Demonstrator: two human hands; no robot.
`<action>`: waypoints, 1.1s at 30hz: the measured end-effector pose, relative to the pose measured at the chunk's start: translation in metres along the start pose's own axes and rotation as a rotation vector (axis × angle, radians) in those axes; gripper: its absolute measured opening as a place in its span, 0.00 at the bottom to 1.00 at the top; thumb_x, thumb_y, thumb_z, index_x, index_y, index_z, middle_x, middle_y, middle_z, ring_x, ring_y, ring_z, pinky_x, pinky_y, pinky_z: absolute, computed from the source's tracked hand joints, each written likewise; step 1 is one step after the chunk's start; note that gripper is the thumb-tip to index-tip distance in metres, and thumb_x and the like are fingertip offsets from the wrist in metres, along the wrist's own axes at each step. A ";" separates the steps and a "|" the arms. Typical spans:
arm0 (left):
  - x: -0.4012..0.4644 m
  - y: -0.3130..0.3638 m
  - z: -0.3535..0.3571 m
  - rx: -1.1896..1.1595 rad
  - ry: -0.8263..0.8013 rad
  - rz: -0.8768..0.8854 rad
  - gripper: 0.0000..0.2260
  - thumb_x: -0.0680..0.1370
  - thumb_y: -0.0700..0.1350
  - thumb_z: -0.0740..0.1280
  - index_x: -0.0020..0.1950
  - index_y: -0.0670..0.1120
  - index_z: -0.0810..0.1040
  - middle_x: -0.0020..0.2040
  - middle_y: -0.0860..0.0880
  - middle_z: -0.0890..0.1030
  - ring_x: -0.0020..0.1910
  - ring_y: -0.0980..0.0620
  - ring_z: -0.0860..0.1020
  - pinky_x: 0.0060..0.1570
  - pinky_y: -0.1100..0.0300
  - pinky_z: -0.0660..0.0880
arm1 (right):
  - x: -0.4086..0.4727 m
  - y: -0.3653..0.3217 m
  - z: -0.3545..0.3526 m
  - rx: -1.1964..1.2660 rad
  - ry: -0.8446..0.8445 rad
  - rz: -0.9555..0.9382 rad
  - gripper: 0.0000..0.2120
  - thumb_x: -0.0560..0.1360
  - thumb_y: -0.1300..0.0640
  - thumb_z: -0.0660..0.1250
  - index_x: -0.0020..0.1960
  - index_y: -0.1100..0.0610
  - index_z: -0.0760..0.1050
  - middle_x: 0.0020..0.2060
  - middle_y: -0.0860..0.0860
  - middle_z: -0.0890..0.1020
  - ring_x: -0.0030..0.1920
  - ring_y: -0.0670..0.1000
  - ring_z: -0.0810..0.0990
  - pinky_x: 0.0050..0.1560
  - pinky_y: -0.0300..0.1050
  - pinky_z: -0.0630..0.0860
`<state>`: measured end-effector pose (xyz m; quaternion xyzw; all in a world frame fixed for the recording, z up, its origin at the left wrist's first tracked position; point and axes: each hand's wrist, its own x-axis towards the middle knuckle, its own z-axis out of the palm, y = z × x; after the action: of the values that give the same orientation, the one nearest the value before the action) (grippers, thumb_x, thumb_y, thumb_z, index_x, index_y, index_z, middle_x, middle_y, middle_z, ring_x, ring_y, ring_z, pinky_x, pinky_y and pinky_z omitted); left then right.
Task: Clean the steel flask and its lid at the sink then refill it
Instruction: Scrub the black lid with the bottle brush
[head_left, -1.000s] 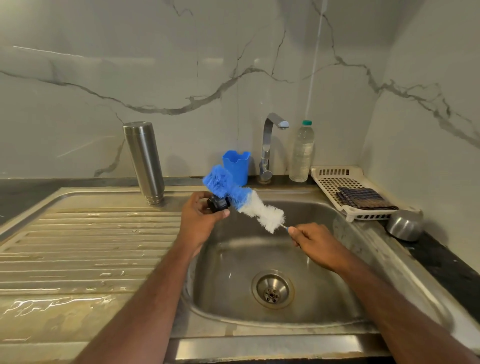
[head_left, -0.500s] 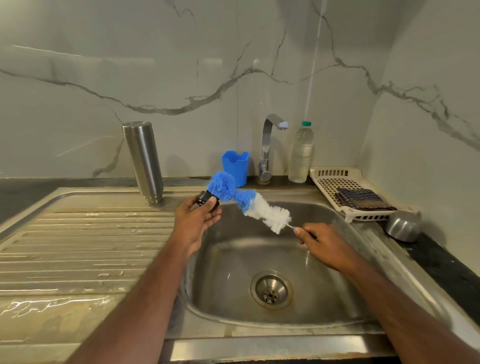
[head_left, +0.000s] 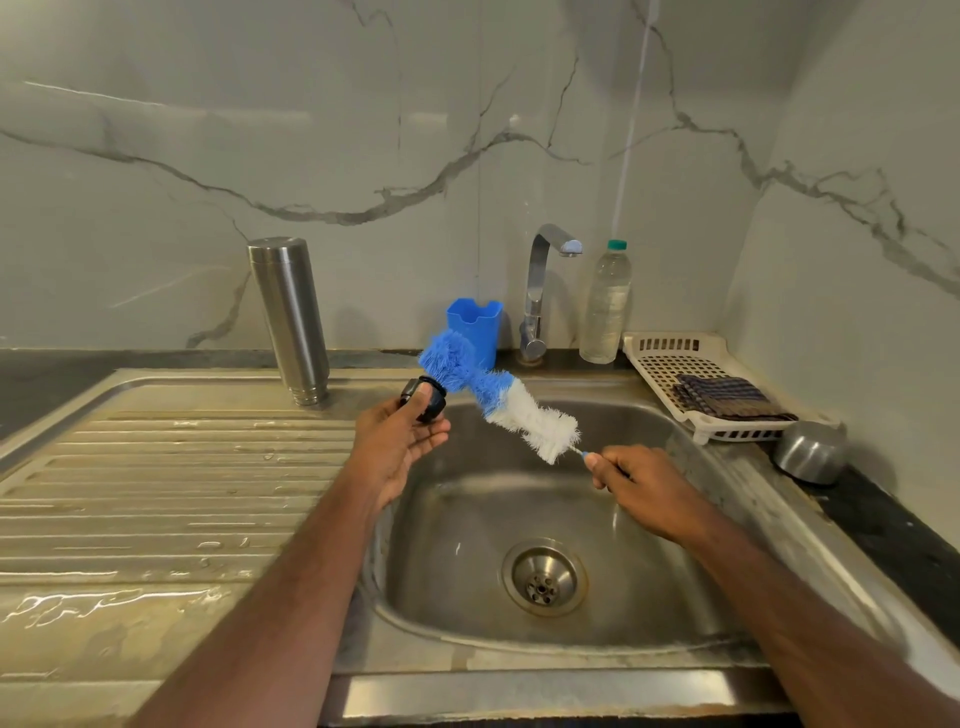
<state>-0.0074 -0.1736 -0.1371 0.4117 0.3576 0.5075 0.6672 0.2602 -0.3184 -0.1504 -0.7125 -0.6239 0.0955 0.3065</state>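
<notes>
The steel flask (head_left: 289, 318) stands upside down on the draining board, left of the basin. My left hand (head_left: 397, 441) pinches the small black lid (head_left: 423, 399) between thumb and fingers, above the basin's left edge. My right hand (head_left: 636, 480) grips the handle of a bottle brush (head_left: 498, 402) with blue and white bristles. The blue tip of the brush is bent and presses against the lid. Both hands hover over the steel sink basin (head_left: 467, 519).
A tap (head_left: 543, 291) stands behind the basin with no water running. Beside it are a blue holder (head_left: 475, 325) and a clear plastic bottle (head_left: 605, 306). A white rack (head_left: 670, 364) with a folded cloth (head_left: 727, 397) and a steel bowl (head_left: 808, 452) sit at right.
My left hand has lifted and turned the lid slightly leftwards. The brush has followed, its blue tip now pushed against the lid. My right hand has drawn back a little towards the right.
</notes>
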 end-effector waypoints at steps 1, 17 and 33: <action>0.001 0.000 -0.001 0.003 0.008 -0.004 0.14 0.78 0.45 0.72 0.58 0.38 0.77 0.50 0.35 0.84 0.43 0.45 0.85 0.44 0.55 0.85 | 0.000 0.000 0.000 -0.018 -0.001 -0.005 0.19 0.83 0.47 0.61 0.37 0.54 0.78 0.26 0.47 0.74 0.27 0.44 0.71 0.33 0.42 0.67; -0.002 -0.001 0.008 0.847 0.105 0.490 0.19 0.73 0.46 0.79 0.62 0.47 0.81 0.50 0.53 0.83 0.49 0.53 0.81 0.53 0.58 0.75 | 0.000 -0.002 0.004 -0.104 0.045 -0.050 0.21 0.83 0.48 0.62 0.37 0.60 0.77 0.30 0.53 0.78 0.32 0.49 0.75 0.34 0.44 0.68; -0.006 0.007 -0.002 0.809 0.161 0.568 0.26 0.70 0.36 0.79 0.66 0.44 0.78 0.52 0.53 0.80 0.52 0.54 0.80 0.53 0.71 0.72 | -0.001 -0.006 0.007 -0.105 0.028 -0.062 0.22 0.83 0.46 0.60 0.37 0.59 0.77 0.30 0.54 0.78 0.33 0.51 0.76 0.34 0.45 0.69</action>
<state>-0.0133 -0.1785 -0.1311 0.6780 0.4498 0.5201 0.2597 0.2513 -0.3170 -0.1528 -0.7091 -0.6456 0.0433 0.2803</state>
